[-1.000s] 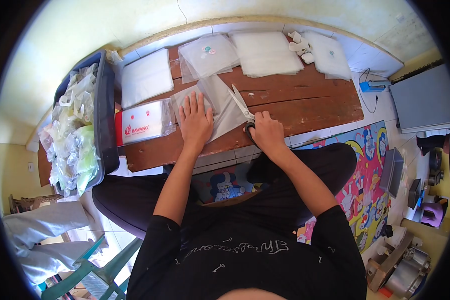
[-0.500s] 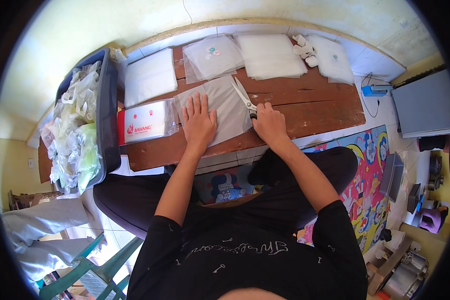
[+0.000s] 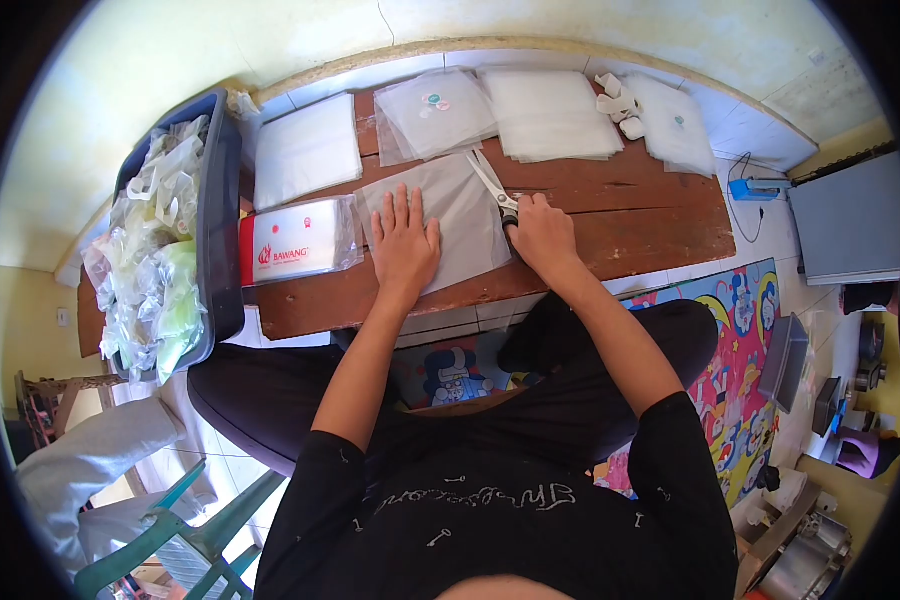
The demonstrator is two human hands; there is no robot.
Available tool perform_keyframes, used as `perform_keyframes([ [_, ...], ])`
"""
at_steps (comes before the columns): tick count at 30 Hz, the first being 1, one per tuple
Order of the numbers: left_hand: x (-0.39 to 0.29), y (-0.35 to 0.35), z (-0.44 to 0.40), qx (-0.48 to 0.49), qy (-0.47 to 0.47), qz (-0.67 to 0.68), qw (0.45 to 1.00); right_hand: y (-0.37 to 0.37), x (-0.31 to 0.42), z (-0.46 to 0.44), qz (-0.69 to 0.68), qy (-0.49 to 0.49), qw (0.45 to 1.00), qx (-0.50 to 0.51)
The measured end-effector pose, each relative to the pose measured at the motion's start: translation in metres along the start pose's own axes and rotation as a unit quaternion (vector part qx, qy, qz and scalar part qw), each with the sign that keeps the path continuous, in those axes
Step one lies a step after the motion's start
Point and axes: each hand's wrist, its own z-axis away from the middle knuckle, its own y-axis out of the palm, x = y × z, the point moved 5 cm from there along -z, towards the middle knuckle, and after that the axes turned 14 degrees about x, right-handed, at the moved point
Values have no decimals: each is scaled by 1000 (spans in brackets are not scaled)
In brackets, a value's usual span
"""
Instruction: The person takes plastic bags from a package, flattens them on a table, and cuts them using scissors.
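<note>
My left hand (image 3: 406,245) lies flat with fingers spread on a clear plastic sheet (image 3: 457,215), pressing it to the wooden table. In my right hand (image 3: 545,238) is a pair of scissors (image 3: 492,188), gripped by its black handles. The blades point away from me along the sheet's right edge and are slightly apart at the tips. Left of my left hand lies a pack of plastic bags (image 3: 300,240) with red "BAWANG" print.
Stacks of clear plastic (image 3: 308,150) line the back of the brown table (image 3: 630,205), with white handle-like pieces (image 3: 618,103) among them. A dark tub (image 3: 225,220) full of plastic bags stands left. A blue stapler-like tool (image 3: 755,190) and a colourful mat (image 3: 740,370) are right.
The view has shifted slightly, so the table things sit a little further right. My left hand stays flat on the sheet, and my right hand still grips the scissors at its right edge.
</note>
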Motion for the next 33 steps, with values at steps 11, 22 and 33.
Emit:
perform_keyframes([
  [11, 0, -1, 0, -1, 8, -7, 1000, -12, 2, -29, 15, -6, 1000, -1],
  [22, 0, -3, 0, -3, 10, 7, 1000, -70, -37, -25, -35, 20, 993, -108],
  [33, 5, -20, 7, -57, 59, 125, 989, -9, -76, 49, -75, 49, 996, -29],
])
